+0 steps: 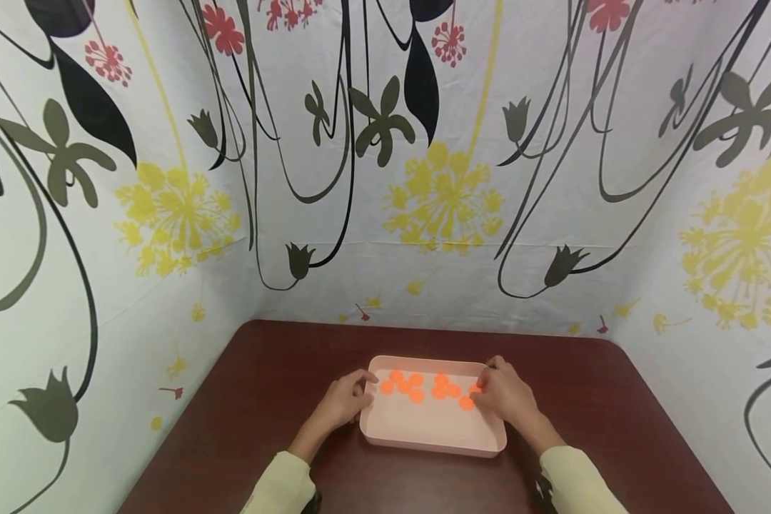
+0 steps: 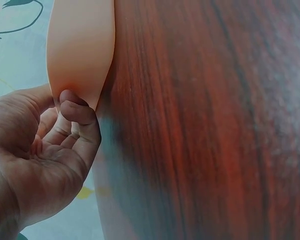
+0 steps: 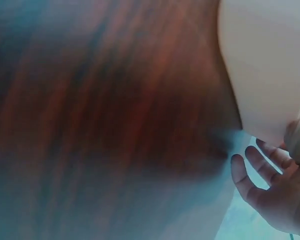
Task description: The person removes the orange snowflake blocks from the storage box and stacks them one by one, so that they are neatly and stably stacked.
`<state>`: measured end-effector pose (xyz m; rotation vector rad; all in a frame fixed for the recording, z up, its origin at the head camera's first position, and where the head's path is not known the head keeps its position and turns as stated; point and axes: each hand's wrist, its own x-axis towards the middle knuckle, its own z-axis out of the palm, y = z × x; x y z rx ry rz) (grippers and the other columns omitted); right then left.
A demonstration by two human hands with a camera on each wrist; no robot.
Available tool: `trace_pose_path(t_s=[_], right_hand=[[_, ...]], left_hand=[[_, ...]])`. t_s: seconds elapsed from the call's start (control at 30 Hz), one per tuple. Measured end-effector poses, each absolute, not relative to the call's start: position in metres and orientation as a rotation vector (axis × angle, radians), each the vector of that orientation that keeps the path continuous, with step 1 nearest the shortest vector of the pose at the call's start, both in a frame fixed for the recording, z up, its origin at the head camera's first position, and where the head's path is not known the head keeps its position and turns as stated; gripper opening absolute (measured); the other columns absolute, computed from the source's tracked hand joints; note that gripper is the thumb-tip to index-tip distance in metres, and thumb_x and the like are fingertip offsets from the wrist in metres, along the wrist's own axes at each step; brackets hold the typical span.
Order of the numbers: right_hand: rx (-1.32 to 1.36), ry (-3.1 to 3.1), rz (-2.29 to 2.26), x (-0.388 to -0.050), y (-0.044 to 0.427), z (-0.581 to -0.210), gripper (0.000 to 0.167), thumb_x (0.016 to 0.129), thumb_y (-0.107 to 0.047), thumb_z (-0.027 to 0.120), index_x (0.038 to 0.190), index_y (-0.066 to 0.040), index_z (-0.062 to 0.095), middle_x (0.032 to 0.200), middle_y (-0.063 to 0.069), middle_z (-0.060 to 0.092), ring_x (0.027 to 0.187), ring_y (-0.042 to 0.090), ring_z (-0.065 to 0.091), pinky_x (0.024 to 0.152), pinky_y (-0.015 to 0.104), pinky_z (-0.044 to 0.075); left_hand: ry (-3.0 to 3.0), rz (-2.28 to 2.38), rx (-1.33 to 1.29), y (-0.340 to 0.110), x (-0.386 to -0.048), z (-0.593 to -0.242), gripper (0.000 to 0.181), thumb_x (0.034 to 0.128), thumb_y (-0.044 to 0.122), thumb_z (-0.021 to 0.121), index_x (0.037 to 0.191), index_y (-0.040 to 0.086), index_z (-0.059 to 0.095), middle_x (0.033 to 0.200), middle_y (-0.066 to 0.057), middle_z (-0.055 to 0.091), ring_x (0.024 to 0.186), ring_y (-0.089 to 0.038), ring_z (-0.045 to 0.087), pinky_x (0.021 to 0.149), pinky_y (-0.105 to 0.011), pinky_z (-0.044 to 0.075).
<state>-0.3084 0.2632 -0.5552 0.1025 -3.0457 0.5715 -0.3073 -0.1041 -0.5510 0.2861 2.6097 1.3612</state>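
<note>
Here is the pink tray [image 1: 424, 428], sitting mid-bench between two hands, and the right end of it is the tricky part: the right grip [image 1: 506, 392] covers much of that rim and cuts across the orange discs [image 1: 416, 396] beside it. The discs lie flat inside, bunched towards the far side, and where they touch or overlap their outlines run together, so an exact count is hard. Both pale sleeves [image 1: 279, 485] slide off the bottom edge of the head view. Over to the left wrist, where only one end of the tray shows, its outer wall hiding everything inside; the right wrist view is softer, the bench [image 1: 283, 371] smeared with blur and the hand sliced by the right border. On to the holds! The left grip [image 1: 342, 403] is closed down to a pinch on the tray's left end, fingers [image 2: 80, 112] curled against it. The right grip has the opposite end, thumb side reaching in over the rim near the discs, and it appears to pinch the wall, though the contact itself is partly masked. Its other fingers [image 3: 240, 175] hang loosely bent, just off the tray, spread a little apart. Behind it all, the flower-patterned backdrop [image 1: 373, 300] runs out of frame at the top.
</note>
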Motion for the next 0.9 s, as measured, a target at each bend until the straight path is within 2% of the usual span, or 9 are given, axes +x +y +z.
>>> trace_pose_path(t_s=[0.13, 0.23, 0.33, 0.43, 0.5, 0.6, 0.67, 0.73, 0.9], right_hand=[[0.076, -2.982, 0.666, -0.303, 0.267, -0.560, 0.034, 0.083, -0.039, 0.089, 0.110, -0.021, 0.079, 0.130, 0.009, 0.061, 0.115, 0.028, 0.062, 0.074, 0.045, 0.058], [0.051, -2.980, 0.719, -0.300, 0.270, -0.561, 0.045, 0.084, -0.042, 0.088, 0.123, -0.021, 0.078, 0.125, 0.009, 0.065, 0.103, 0.026, 0.065, 0.071, 0.042, 0.055], [0.002, -3.018, 0.752, -0.297, 0.272, -0.557, 0.052, 0.082, -0.043, 0.089, 0.129, -0.023, 0.077, 0.120, 0.008, 0.070, 0.094, 0.022, 0.065, 0.066, 0.036, 0.049], [-0.032, -3.043, 0.818, -0.295, 0.272, -0.554, 0.051, 0.082, -0.038, 0.091, 0.128, -0.023, 0.078, 0.109, 0.008, 0.073, 0.082, 0.019, 0.060, 0.061, 0.033, 0.042], [-0.049, -3.043, 0.861, -0.295, 0.272, -0.552, 0.046, 0.082, -0.035, 0.091, 0.125, -0.023, 0.079, 0.109, 0.008, 0.076, 0.079, 0.018, 0.057, 0.060, 0.032, 0.040], [-0.061, -3.034, 0.882, -0.295, 0.269, -0.550, 0.038, 0.083, -0.030, 0.090, 0.120, -0.022, 0.082, 0.109, 0.008, 0.078, 0.082, 0.021, 0.065, 0.060, 0.033, 0.044], [-0.058, -3.026, 0.852, -0.294, 0.268, -0.549, 0.035, 0.083, -0.029, 0.091, 0.117, -0.022, 0.084, 0.119, 0.009, 0.079, 0.096, 0.025, 0.072, 0.065, 0.036, 0.051], [-0.051, -3.019, 0.821, -0.294, 0.267, -0.549, 0.033, 0.083, -0.029, 0.091, 0.115, -0.022, 0.084, 0.118, 0.008, 0.080, 0.104, 0.028, 0.074, 0.069, 0.039, 0.056], [0.003, -3.016, 0.711, -0.295, 0.266, -0.554, 0.032, 0.084, -0.033, 0.090, 0.114, -0.024, 0.084, 0.112, 0.004, 0.080, 0.096, 0.024, 0.074, 0.067, 0.039, 0.056]], left_hand=[[2.618, 1.370, 0.303, -0.105, -0.306, -0.551, 0.032, 0.0976, 0.011, 0.071, 0.129, 0.015, 0.069, 0.065, 0.000, 0.054, 0.046, -0.016, 0.050, 0.045, -0.029, 0.043], [2.623, 1.373, 0.322, -0.105, -0.305, -0.552, 0.032, 0.0981, 0.011, 0.070, 0.130, 0.014, 0.068, 0.063, 0.001, 0.053, 0.045, -0.015, 0.050, 0.045, -0.028, 0.044], [2.626, 1.369, 0.327, -0.105, -0.305, -0.552, 0.031, 0.0988, 0.012, 0.070, 0.130, 0.015, 0.068, 0.063, 0.001, 0.053, 0.045, -0.015, 0.050, 0.045, -0.028, 0.044], [2.629, 1.373, 0.331, -0.105, -0.305, -0.553, 0.031, 0.0988, 0.012, 0.071, 0.129, 0.015, 0.068, 0.064, 0.001, 0.054, 0.045, -0.016, 0.050, 0.045, -0.029, 0.045], [2.634, 1.372, 0.329, -0.105, -0.306, -0.553, 0.031, 0.0988, 0.012, 0.071, 0.129, 0.015, 0.069, 0.064, 0.001, 0.053, 0.045, -0.015, 0.050, 0.046, -0.029, 0.045], [2.630, 1.381, 0.317, -0.105, -0.306, -0.553, 0.031, 0.0986, 0.012, 0.071, 0.129, 0.014, 0.069, 0.065, 0.000, 0.053, 0.045, -0.016, 0.050, 0.046, -0.029, 0.045], [2.631, 1.372, 0.302, -0.105, -0.305, -0.553, 0.031, 0.0988, 0.013, 0.071, 0.130, 0.015, 0.069, 0.066, 0.000, 0.053, 0.046, -0.015, 0.049, 0.046, -0.028, 0.044], [2.630, 1.367, 0.295, -0.104, -0.304, -0.553, 0.032, 0.0989, 0.013, 0.071, 0.130, 0.015, 0.068, 0.066, 0.000, 0.053, 0.046, -0.016, 0.049, 0.045, -0.028, 0.044], [2.639, 1.366, 0.317, -0.104, -0.303, -0.553, 0.032, 0.0987, 0.012, 0.071, 0.131, 0.014, 0.068, 0.066, 0.000, 0.054, 0.045, -0.016, 0.049, 0.044, -0.027, 0.043]])
